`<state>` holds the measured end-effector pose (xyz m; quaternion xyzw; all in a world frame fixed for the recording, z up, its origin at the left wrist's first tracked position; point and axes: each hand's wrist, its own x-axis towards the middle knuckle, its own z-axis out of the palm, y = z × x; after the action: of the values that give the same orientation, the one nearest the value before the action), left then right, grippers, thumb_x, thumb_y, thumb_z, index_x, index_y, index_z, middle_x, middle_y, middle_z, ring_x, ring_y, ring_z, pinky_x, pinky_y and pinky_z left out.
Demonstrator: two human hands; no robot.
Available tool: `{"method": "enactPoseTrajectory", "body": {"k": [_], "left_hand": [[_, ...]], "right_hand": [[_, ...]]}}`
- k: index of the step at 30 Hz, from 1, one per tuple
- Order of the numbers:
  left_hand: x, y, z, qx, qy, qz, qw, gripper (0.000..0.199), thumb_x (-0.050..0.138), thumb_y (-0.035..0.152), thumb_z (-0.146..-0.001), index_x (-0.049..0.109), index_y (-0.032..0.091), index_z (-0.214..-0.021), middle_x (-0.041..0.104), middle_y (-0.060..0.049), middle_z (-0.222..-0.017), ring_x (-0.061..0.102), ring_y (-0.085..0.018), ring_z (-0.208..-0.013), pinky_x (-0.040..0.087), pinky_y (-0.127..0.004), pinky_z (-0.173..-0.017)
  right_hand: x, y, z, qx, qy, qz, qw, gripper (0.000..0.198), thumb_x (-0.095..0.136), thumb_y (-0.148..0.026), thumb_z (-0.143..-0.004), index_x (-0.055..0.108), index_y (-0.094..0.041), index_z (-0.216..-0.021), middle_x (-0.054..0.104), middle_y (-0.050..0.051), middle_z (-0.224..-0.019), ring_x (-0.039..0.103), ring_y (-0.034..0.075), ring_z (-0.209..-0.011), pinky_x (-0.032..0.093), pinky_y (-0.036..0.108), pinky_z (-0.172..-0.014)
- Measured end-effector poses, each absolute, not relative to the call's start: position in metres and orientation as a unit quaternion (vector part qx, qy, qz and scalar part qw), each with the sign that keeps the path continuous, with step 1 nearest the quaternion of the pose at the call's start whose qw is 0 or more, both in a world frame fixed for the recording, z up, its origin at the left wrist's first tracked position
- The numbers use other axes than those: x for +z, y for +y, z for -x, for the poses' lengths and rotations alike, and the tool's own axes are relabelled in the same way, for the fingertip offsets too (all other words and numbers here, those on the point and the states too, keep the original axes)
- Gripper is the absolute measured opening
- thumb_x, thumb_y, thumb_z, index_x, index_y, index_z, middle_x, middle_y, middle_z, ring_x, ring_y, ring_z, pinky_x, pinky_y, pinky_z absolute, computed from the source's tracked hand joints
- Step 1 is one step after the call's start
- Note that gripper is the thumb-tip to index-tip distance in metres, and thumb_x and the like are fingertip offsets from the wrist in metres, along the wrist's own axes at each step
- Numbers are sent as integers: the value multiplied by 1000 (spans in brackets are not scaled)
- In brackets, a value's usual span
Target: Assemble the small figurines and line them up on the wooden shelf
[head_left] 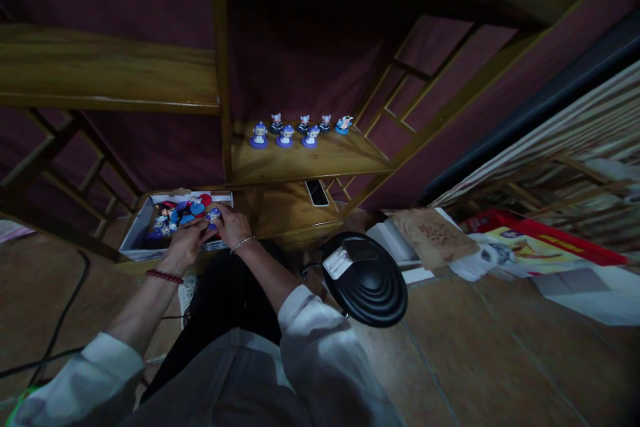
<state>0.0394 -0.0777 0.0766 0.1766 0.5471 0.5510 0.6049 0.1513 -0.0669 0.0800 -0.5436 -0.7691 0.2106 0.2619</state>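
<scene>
On the wooden shelf (pixel 315 163) mid-frame, small toys (pixel 285 137) are lined up. Left of centre, a purple toy (pixel 214 216) is gripped by the left hand (pixel 190 240) and right hand (pixel 234 225) over the box (pixel 137 230); it could be dropped if held loosely.

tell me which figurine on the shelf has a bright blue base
The rightmost figurine in the back row; the front three have purple bases, the other three dark ones.

Illumination dim throughout. Wooden shelving (pixel 120 70): deep shadow within, faint glare along left front edge. Frame margins stretched; fine detail soft.
</scene>
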Motion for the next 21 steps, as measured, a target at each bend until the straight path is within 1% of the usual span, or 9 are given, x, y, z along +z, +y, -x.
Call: {"method": "enactPoseTrajectory", "body": {"k": [4,7,13,21], "left_hand": [[79,-80,-38,547,567,-170,592,17,51,-2,-67,55,12,-58,57,0,-62,56,-9,-59,52,-22,-57],[85,-83,-40,543,569,-173,593,17,50,-3,-68,55,12,-61,58,0,-64,57,-9,-59,51,-22,-57],[98,-92,-46,529,589,-169,587,20,47,-5,-67,54,12,-59,57,1,-60,57,-10,-58,51,-23,-58],[96,-99,-47,522,592,-174,589,19,47,-4,-67,53,12,-60,56,1,-60,54,-7,-54,50,-19,-54]], "right_hand": [[82,-72,-147,216,-770,540,260,35,50,-20,-81,48,-26,-116,58,0,-113,54,14,-102,41,25,-87],[85,-76,-145,219,-769,548,246,32,50,-22,-82,49,-27,-113,59,0,-112,55,14,-100,41,25,-86],[89,-85,-149,208,-767,563,227,29,51,-25,-81,51,-29,-110,60,-2,-109,57,14,-96,42,24,-82],[89,-93,-151,180,-778,559,222,30,50,-24,-81,52,-26,-111,60,1,-108,57,14,-96,41,24,-83]]}}
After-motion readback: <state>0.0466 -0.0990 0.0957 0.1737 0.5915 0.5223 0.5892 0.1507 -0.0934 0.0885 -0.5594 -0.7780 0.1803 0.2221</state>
